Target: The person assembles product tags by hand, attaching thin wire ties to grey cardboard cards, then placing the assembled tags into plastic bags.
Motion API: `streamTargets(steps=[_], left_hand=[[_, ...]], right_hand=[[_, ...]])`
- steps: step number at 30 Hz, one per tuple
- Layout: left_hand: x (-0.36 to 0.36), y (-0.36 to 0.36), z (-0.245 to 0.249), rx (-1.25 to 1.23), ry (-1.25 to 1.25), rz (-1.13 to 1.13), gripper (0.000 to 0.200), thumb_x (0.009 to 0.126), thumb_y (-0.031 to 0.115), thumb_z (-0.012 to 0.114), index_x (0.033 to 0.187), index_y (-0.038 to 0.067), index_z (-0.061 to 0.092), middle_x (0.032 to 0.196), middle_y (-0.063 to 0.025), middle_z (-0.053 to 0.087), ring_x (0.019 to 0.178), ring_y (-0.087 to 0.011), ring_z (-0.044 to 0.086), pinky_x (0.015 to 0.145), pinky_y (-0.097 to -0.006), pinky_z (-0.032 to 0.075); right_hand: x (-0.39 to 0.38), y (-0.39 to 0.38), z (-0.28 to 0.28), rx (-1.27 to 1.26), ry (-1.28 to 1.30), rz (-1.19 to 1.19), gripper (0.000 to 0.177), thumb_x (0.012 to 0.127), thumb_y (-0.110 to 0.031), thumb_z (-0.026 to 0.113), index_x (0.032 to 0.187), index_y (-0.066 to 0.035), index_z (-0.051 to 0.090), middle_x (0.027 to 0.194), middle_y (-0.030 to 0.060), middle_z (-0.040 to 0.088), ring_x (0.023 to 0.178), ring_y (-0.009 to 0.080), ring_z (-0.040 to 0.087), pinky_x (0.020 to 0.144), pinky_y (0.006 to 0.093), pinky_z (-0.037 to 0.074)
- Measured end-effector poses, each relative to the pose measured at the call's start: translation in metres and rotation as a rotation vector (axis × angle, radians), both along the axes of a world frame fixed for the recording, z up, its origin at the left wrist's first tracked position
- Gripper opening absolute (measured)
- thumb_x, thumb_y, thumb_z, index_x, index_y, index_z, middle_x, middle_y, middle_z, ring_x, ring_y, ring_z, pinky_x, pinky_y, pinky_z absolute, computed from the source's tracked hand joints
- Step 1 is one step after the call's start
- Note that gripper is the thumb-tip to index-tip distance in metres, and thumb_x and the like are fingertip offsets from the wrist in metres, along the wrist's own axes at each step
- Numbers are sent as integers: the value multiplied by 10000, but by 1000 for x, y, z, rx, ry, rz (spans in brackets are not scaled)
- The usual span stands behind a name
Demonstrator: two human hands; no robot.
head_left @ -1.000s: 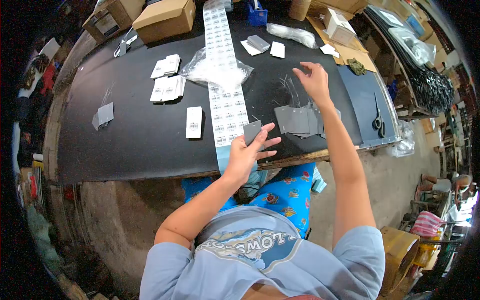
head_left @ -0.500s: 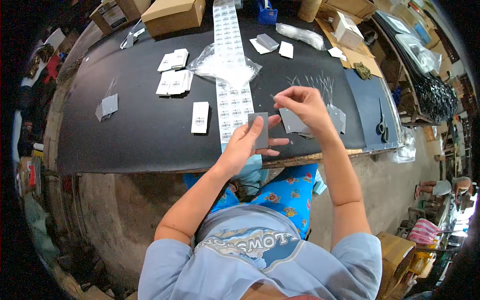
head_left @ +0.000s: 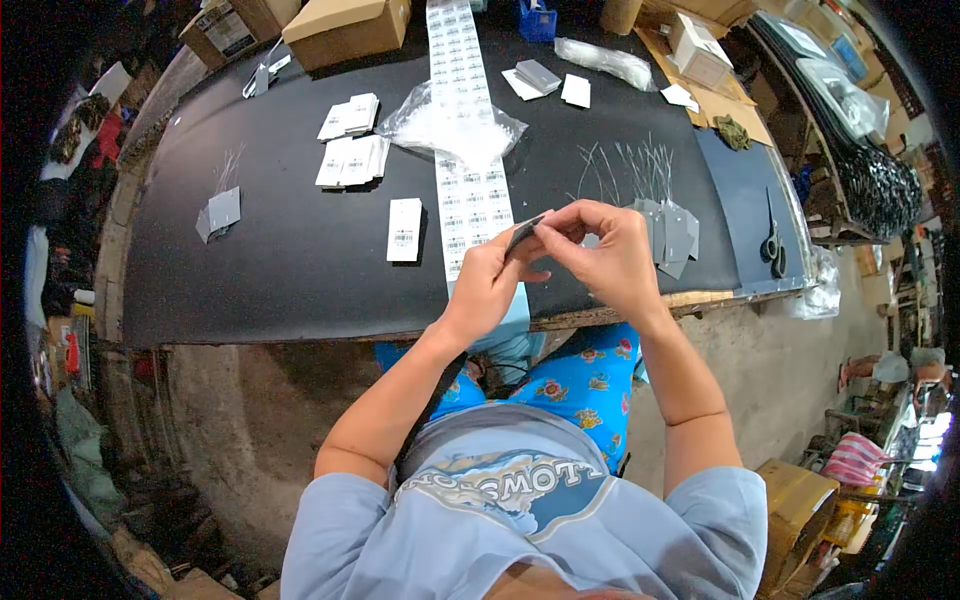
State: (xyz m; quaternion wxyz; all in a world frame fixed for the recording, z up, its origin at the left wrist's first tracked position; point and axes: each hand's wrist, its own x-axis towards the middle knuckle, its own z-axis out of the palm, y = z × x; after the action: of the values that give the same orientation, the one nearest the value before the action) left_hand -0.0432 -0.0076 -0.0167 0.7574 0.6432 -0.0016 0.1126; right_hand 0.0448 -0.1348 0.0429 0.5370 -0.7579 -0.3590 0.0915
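Note:
My left hand (head_left: 484, 288) grips a small grey card tag (head_left: 523, 234), now tilted so that mostly its edge shows. Against the tag's upper right end, my right hand (head_left: 607, 258) is closed in a pinch. What lies between those fingertips is too small to make out. Just beyond my right hand, several grey tags (head_left: 672, 235) with thin strings (head_left: 650, 170) lie fanned on the table. A strip of barcode labels (head_left: 462, 200) runs away from me behind my left hand. Beside it is a white barcoded stack of tags (head_left: 404, 230).
More white tags (head_left: 352, 160) lie near a clear plastic bag (head_left: 410, 125). Strung grey tags (head_left: 224, 208) rest at the left. Scissors (head_left: 772, 245) lie at the right. Cardboard boxes (head_left: 345, 35) and a blue tape dispenser (head_left: 537, 22) stand at the back of the black table (head_left: 270, 280).
My right hand has come down and left to the grey tag, meeting my left hand. The tag has turned from face-on to nearly edge-on.

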Motion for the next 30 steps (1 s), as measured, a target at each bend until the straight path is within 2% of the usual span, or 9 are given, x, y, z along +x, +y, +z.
streamTargets(steps=[3, 7, 12, 16, 22, 24, 25, 27, 30], left_hand=[[2, -1, 4, 215, -28, 40, 400, 888, -75, 350, 1265, -6, 467, 1117, -157, 597, 1020, -235, 608, 806, -319, 540], [4, -9, 0, 449, -123, 26, 374, 817, -114, 394, 1156, -20, 522, 1063, -181, 609, 920, -241, 629, 815, -320, 485], [8, -13, -8, 636, -137, 2, 584, 717, -181, 364, 1245, 35, 492, 1277, -187, 498, 1186, -332, 485, 990, -375, 408], [15, -16, -8, 771, -240, 68, 569, 723, -172, 390, 1246, 27, 489, 1280, -192, 490, 1166, -345, 494, 979, -382, 418], [14, -27, -10, 864, -174, 68, 461, 810, -73, 449, 1261, 19, 471, 1217, -198, 534, 1106, -326, 542, 943, -380, 445], [14, -37, -2, 441, 56, -163, 368, 914, 49, 449, 1281, 25, 449, 1182, -200, 563, 1093, -296, 563, 917, -374, 467], [13, -45, -7, 439, 55, -166, 368, 914, 49, 449, 1281, 25, 449, 1182, -200, 563, 1093, -296, 563, 917, -374, 467], [11, -60, -22, -477, 348, -369, 368, 963, 172, 440, 1302, 29, 422, 1172, -198, 572, 1101, -286, 561, 920, -376, 469], [16, -68, -22, -650, 477, -436, 388, 963, 196, 442, 1305, 21, 380, 1212, -218, 533, 1146, -311, 525, 964, -397, 446]], right_hand=[[0, -3, -4, 9, 33, -4, 103, 786, -56, 664, 833, 35, 670, 734, 75, 674, 680, 89, 630, 607, 230, 508], [7, -18, -12, 264, 449, 74, 175, 800, -20, 644, 956, 58, 650, 772, 80, 666, 672, 112, 618, 628, 234, 505], [11, -44, -16, 97, 628, 203, 164, 808, -18, 631, 955, 52, 650, 827, 87, 665, 707, 134, 635, 669, 252, 515], [20, -53, -24, 143, 805, 209, 127, 813, -38, 633, 910, 41, 656, 858, 84, 656, 695, 134, 617, 668, 246, 499], [50, -52, -15, 93, 548, 157, 154, 837, -129, 643, 885, 15, 664, 822, 71, 648, 653, 96, 567, 619, 199, 435], [63, -43, -2, 62, 483, 78, 157, 835, -137, 646, 884, 11, 667, 801, 53, 647, 645, 91, 568, 606, 201, 437], [70, -38, 3, 32, 416, 0, 161, 833, -145, 648, 883, 6, 670, 779, 35, 646, 637, 86, 569, 593, 203, 440], [92, -27, -5, -73, 309, -21, 168, 802, -152, 670, 861, 5, 683, 735, 50, 655, 611, 89, 583, 569, 226, 454], [118, -8, -32, -295, 73, -11, 158, 736, -144, 707, 794, 3, 701, 659, 87, 659, 559, 121, 603, 541, 263, 481]])
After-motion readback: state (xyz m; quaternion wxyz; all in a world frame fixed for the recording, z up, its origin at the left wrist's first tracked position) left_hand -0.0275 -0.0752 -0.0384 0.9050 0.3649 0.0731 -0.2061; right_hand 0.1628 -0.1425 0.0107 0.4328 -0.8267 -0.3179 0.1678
